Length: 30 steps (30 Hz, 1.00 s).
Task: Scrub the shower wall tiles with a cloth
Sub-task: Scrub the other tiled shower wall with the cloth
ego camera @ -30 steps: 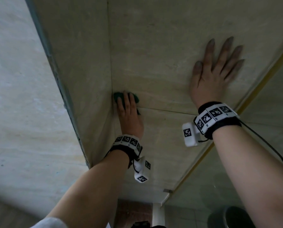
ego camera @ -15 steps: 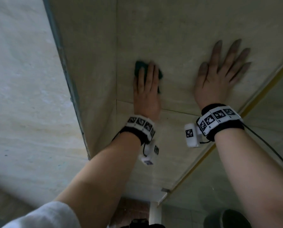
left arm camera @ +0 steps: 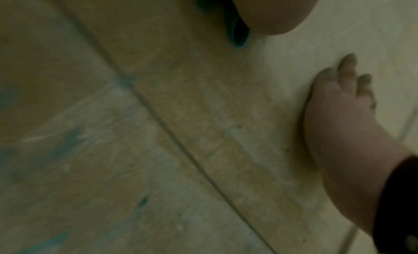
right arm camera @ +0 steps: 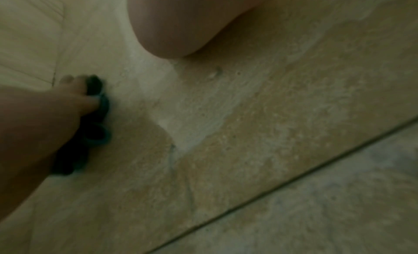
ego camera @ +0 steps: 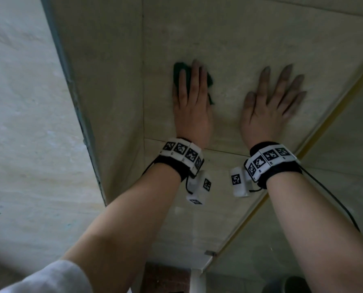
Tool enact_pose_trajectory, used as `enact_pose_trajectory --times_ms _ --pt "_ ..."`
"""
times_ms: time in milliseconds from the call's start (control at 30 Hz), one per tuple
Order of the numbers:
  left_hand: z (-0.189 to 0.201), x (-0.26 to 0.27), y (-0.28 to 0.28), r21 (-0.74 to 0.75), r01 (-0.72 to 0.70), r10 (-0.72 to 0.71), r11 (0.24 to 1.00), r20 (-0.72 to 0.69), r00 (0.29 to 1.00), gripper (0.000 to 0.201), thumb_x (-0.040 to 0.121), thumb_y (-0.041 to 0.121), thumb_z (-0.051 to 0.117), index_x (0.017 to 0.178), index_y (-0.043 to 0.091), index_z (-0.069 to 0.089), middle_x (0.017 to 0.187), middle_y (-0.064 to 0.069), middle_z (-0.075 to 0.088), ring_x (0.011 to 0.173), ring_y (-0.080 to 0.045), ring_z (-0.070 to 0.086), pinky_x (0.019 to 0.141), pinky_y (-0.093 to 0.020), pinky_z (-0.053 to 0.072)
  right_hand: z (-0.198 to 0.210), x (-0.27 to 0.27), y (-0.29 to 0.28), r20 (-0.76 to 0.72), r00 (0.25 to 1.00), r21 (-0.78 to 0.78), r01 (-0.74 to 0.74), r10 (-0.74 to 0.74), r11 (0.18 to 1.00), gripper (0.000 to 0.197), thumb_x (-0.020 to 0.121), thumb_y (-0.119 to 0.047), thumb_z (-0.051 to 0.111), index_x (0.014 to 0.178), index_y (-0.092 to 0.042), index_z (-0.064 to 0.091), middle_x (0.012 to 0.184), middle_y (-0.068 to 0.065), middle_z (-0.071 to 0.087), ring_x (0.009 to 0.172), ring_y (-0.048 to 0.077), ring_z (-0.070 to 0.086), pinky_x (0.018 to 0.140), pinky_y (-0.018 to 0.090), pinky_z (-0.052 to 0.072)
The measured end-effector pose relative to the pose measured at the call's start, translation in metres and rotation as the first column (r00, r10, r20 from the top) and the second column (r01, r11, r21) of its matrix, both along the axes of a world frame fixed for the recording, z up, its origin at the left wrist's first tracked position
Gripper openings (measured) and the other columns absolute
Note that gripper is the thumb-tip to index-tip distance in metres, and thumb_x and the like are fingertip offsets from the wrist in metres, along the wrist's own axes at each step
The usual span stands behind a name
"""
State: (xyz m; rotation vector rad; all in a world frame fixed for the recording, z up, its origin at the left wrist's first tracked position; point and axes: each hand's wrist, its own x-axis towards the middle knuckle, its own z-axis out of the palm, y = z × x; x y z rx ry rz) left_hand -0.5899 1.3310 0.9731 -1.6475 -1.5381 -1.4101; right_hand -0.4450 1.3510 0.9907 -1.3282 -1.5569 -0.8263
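Observation:
A dark green cloth (ego camera: 178, 70) lies bunched on the beige shower wall tile (ego camera: 229, 39). My left hand (ego camera: 192, 85) presses it flat against the tile with straight fingers; most of the cloth is hidden under the palm. In the right wrist view the cloth (right arm camera: 97, 132) bulges out from beneath the left hand (right arm camera: 45, 115). My right hand (ego camera: 275, 98) lies flat on the same tile a hand's width to the right, fingers spread, holding nothing. The left wrist view shows an edge of the cloth (left arm camera: 238, 32) and the right hand (left arm camera: 339, 106) on the wall.
The wall corner (ego camera: 143, 81) runs just left of the cloth. A horizontal grout line (ego camera: 218, 151) passes under both wrists. A yellow-edged panel (ego camera: 324, 115) bounds the wall on the right. A dark round object (ego camera: 292, 284) sits low at the right.
My left hand has slid the cloth out of the corner, up and to the right across the tile. The right hand has stayed flat on the wall.

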Motion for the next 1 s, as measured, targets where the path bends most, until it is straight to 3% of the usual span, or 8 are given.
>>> enact_pose_trajectory --times_ms 133,300,400,533,667,767,867,1000 --pt "-0.023 0.013 0.001 -0.006 0.036 -0.036 0.999 -0.258 0.965 0.067 0.085 0.010 0.056 0.147 0.007 0.030 0.152 -0.009 0.036 0.138 -0.029 0.019 0.116 -0.046 0.009 0.000 0.000 -0.001 0.003 1.000 -0.015 -0.002 0.002 1.000 0.051 0.102 -0.035 0.027 0.150 -0.017 0.026 0.153 0.025 0.022 0.139 0.050 0.017 0.113 0.055 0.004" --pt "-0.115 -0.003 -0.007 -0.145 0.038 -0.125 0.989 -0.657 0.744 0.075 0.084 0.015 0.063 0.148 0.019 0.024 0.153 0.007 0.023 0.138 -0.016 0.023 0.119 -0.040 -0.001 -0.001 0.004 -0.002 0.019 1.000 -0.053 -0.012 0.013 0.998 0.053 0.102 -0.038 0.021 0.151 -0.019 0.022 0.154 0.024 0.019 0.140 0.050 0.013 0.113 0.055 0.001" --pt "-0.121 -0.019 -0.004 -0.102 0.037 -0.089 0.994 -0.569 0.818 0.062 0.090 0.020 0.047 0.147 0.020 0.023 0.151 0.007 0.023 0.135 -0.018 0.027 0.119 -0.041 0.001 -0.001 0.006 -0.001 0.044 0.999 -0.031 -0.009 0.011 0.999 0.053 0.103 -0.039 0.019 0.151 -0.018 0.025 0.153 0.026 0.021 0.139 0.051 0.016 0.113 0.053 0.001" --pt "-0.122 -0.025 -0.011 -0.105 -0.103 0.085 0.989 -0.165 0.983 0.057 0.092 0.023 0.036 0.145 0.011 0.022 0.147 -0.001 0.025 0.130 -0.029 0.028 0.113 -0.045 0.009 -0.002 0.007 -0.002 0.034 0.999 -0.094 -0.010 0.013 0.996 0.054 0.102 -0.041 0.018 0.152 -0.021 0.019 0.156 0.023 0.015 0.141 0.048 0.010 0.113 0.053 -0.002" --pt "-0.114 -0.040 -0.015 -0.162 -0.179 0.204 0.970 0.153 0.967 0.049 0.105 0.031 0.009 0.148 0.007 0.016 0.151 -0.005 0.018 0.135 -0.032 0.019 0.113 -0.039 0.002 -0.001 0.005 -0.004 0.025 1.000 -0.106 -0.005 0.008 0.994 0.054 0.101 -0.041 0.020 0.152 -0.021 0.018 0.156 0.022 0.015 0.142 0.048 0.010 0.113 0.052 -0.003" --pt "-0.111 -0.035 -0.015 -0.189 -0.116 0.153 0.975 0.196 0.969 0.051 0.105 0.031 0.006 0.151 0.008 0.009 0.158 -0.003 0.005 0.137 -0.033 0.015 0.115 -0.035 -0.001 -0.001 0.005 -0.004 0.015 1.000 -0.118 -0.003 0.004 0.993 0.055 0.101 -0.041 0.019 0.152 -0.021 0.017 0.157 0.021 0.014 0.142 0.046 0.008 0.113 0.053 -0.004" --pt "-0.113 -0.023 -0.011 -0.235 -0.073 0.134 0.969 0.252 0.958 0.050 0.105 0.028 0.009 0.146 0.001 0.017 0.152 -0.010 0.015 0.137 -0.038 0.014 0.117 -0.038 -0.004 -0.003 0.003 -0.002 0.014 1.000 -0.106 0.014 -0.013 0.994 0.054 0.101 -0.041 0.018 0.152 -0.021 0.018 0.157 0.021 0.015 0.142 0.046 0.009 0.113 0.051 -0.004" --pt "-0.128 0.003 -0.016 -0.455 0.007 -0.084 0.890 -0.150 0.985 0.057 0.090 0.021 0.024 0.144 0.001 0.025 0.152 -0.015 0.020 0.134 -0.040 0.025 0.110 -0.060 0.029 -0.003 0.004 -0.001 0.014 1.000 -0.079 0.008 -0.007 0.997 0.053 0.102 -0.038 0.021 0.151 -0.019 0.022 0.155 0.024 0.018 0.141 0.048 0.012 0.113 0.050 -0.003"
